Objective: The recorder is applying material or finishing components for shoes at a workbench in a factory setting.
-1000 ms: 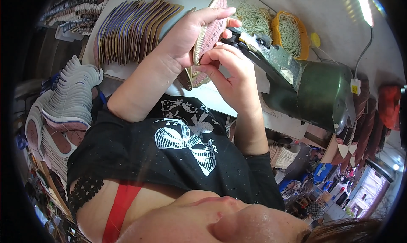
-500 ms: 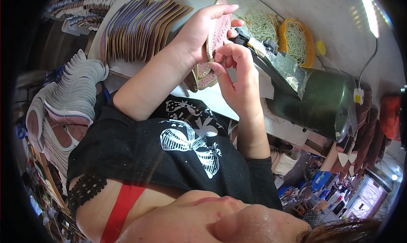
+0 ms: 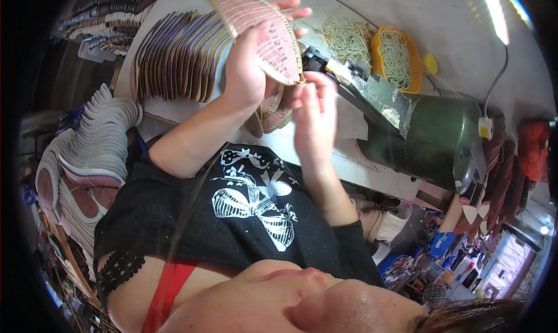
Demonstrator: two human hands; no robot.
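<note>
A pink shoe insole (image 3: pixel 268 45) with a gold-coloured bound edge is held up over the table, its printed pink face in view. My left hand (image 3: pixel 243 71) grips it from the left, with the thumb against the face and the fingertips showing past its far edge. At the insole's narrow lower end, my right hand (image 3: pixel 317 109) is closed on the edge; its fingers are slightly blurred. Beneath the hands lie more pink insoles (image 3: pixel 275 116) with gold edging, partly hidden by my left wrist.
A long row of stacked insoles (image 3: pixel 180 57) stands at the back left. A green sewing machine (image 3: pixel 433 135) is on the right, beside a yellow basket (image 3: pixel 418 65) of pale cord and a loose cord heap (image 3: pixel 346 39). Bundled grey insoles (image 3: pixel 102 132) are at left.
The insole has turned from nearly edge-on to show its pink face and has shifted left. Both hands have moved left with it, and my right hand has dropped slightly.
</note>
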